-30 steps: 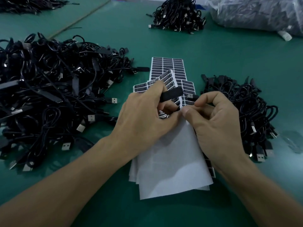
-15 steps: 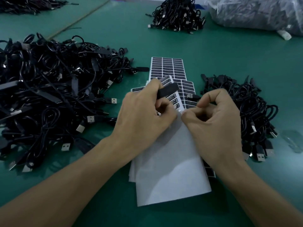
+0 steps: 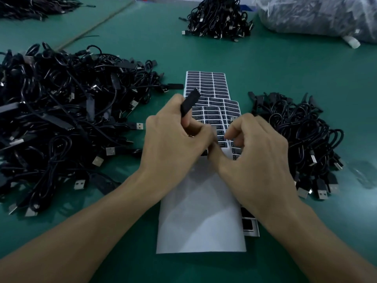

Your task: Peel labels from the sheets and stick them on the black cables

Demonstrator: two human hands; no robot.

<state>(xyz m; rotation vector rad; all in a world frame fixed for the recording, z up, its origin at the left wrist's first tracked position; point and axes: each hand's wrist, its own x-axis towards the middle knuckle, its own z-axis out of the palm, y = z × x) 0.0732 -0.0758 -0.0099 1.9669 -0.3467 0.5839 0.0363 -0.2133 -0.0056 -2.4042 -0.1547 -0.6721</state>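
The black flat cable plug (image 3: 189,105) juts from the gripping left hand (image 3: 173,146), above white sheets of black labels (image 3: 212,86) on the green table (image 3: 285,74). The right hand (image 3: 259,160) curls beside it; whether it pinches a label is unclear.

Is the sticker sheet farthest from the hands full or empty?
Full where it shows: the sticker sheet has black labels in every row.

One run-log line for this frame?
left hand: holds black cable end | right hand: curled over label sheets | pinched label: cannot tell | stage: peeling
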